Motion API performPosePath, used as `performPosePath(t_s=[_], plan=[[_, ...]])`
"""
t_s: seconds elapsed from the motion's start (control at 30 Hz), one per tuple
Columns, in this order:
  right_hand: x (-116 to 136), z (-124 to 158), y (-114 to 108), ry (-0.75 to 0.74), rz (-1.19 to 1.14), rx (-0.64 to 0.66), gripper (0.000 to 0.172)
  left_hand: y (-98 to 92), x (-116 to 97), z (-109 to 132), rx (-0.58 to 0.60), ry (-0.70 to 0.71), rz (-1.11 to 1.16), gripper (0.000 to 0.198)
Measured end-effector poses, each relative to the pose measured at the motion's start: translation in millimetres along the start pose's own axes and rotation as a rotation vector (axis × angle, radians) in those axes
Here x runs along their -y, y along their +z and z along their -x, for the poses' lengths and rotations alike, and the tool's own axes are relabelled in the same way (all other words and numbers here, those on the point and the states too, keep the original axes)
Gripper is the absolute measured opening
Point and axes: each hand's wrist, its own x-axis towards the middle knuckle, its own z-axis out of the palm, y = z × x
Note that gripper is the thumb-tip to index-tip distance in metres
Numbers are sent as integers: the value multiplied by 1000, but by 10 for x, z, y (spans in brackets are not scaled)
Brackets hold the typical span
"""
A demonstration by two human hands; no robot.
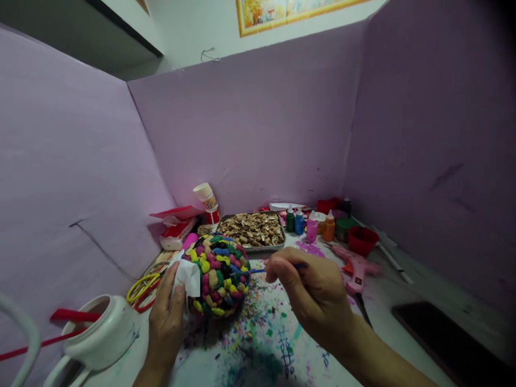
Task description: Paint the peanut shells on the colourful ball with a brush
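A round object covered in painted peanut shells (226,269), in pink, yellow, green, blue and black, stands on the paint-spattered table; a few shells on it are bare tan. My left hand (165,317) presses a white tissue (188,277) to its left side, the thumb and fingers closed on the paper. In my right hand (314,301) is a thin blue paintbrush (256,271), pinched between thumb and fingers. The brush tip touches the shells on the right-hand face of the round object. Its far side is hidden.
Behind stands a metal tray (264,249) of peanut shells. Paint bottles (299,222), a red cup (363,241) and a pink glue gun (357,269) are at the right, with a phone (447,338) nearer. A white pot (105,338), scissors (141,290) and paper cups (206,196) stand left.
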Motion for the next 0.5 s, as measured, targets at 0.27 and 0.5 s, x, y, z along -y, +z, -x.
performPosePath(t_s=[0.27,0.5], plan=[[-42,13,-29,70,-46,-76,25,-12,-75,-17,-7,-21,25,58],[-407,60,58,373,-39,-112,36,-59,-3,-165,-20,-127,137,60]])
